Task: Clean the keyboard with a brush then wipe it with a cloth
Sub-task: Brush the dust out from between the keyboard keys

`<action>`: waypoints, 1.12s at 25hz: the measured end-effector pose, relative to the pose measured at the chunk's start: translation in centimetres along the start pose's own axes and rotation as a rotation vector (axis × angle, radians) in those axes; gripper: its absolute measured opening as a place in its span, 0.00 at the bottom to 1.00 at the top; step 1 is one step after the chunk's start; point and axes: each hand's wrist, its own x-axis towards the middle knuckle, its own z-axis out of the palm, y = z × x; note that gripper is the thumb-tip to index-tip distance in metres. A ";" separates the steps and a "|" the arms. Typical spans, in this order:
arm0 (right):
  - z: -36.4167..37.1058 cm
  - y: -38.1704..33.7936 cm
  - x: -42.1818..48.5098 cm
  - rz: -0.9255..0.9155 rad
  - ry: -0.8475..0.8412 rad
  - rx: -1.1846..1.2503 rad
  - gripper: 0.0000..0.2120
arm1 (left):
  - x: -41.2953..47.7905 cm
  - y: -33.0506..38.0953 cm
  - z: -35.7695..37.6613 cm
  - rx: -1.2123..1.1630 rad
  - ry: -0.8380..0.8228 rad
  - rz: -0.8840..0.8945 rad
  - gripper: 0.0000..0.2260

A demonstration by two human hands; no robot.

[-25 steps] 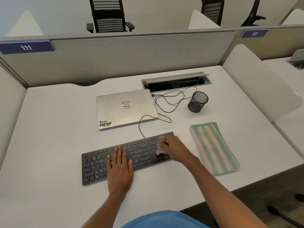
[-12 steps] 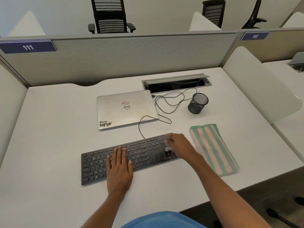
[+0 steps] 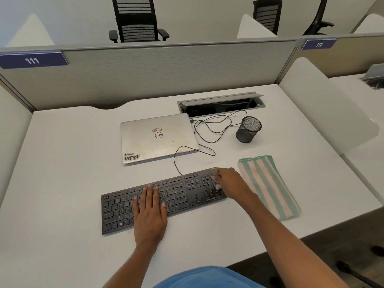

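Gripping the brush (image 3: pixel 214 173): right hand (image 3: pixel 230 181), fingers curled round the handle. The pale handle tip pokes out above the knuckles and the light bristles show below them, down on the keys at the right end of the keyboard (image 3: pixel 182 192). The exact finger wrap is hidden behind the back of the hand. Left hand (image 3: pixel 150 213) lies flat, palm down, with its fingers (image 3: pixel 149 194) straight and close together on the middle keys and the heel of the palm over the keyboard's front edge, holding nothing. The keyboard is black and full-size and sits on the desk (image 3: pixel 62 163) near the middle of the front edge, skewed so its right end lies farther from that edge than its left. The cloth (image 3: pixel 268 186) is folded, green and peach stripes, flat on the desk just right of the keyboard, toward the front right corner. The right wrist runs along its left side; can't tell if they touch. A closed silver laptop (image 3: pixel 158 138) sits behind the keyboard, mid-desk. A thin black cable (image 3: pixel 207 129) leaves the keyboard's back edge, loops past the laptop's right side and heads to the open cable hatch (image 3: pixel 220 102) near the desk's back edge. A black mesh cup (image 3: pixel 248 129) stands upright right of the laptop, in front of the hatch's right end. A grey partition (image 3: pixel 166 73) runs along the back edge and carries labels 111 (image 3: pixel 32 60) and 112 (image 3: pixel 319 44).
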 end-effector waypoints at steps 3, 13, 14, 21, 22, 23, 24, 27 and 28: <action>2.2 -1.8 -0.4 -0.020 -0.174 0.314 0.10 | 0.0 0.1 -0.1 -0.001 -0.002 -0.004 0.28; -0.5 -0.4 -1.1 -0.025 0.003 -0.034 0.12 | -0.1 0.1 -0.1 -0.015 0.010 -0.002 0.28; -0.1 -1.0 -1.2 -0.050 -0.003 -0.009 0.14 | -0.1 0.1 -0.1 -0.013 0.009 -0.002 0.28; 0.2 0.2 -0.9 0.008 -0.103 0.414 0.18 | 0.0 0.0 -0.2 -0.002 0.003 0.001 0.28; -0.4 0.7 -0.9 0.025 -0.065 0.376 0.20 | 0.0 0.0 -0.1 0.000 0.002 0.000 0.28; -0.8 1.3 -0.6 0.036 -0.024 0.337 0.22 | -0.1 0.0 -0.1 0.003 0.002 0.000 0.28; -1.1 1.6 -0.4 0.041 -0.002 0.288 0.21 | -0.1 0.1 -0.1 0.005 0.001 0.000 0.28; -0.4 -0.1 -0.4 0.001 -0.041 0.245 0.17 | 0.0 0.1 -0.2 0.004 0.000 -0.002 0.28; 0.2 -0.8 -0.6 -0.022 -0.078 0.254 0.15 | 0.0 0.2 -0.2 0.004 0.003 -0.001 0.28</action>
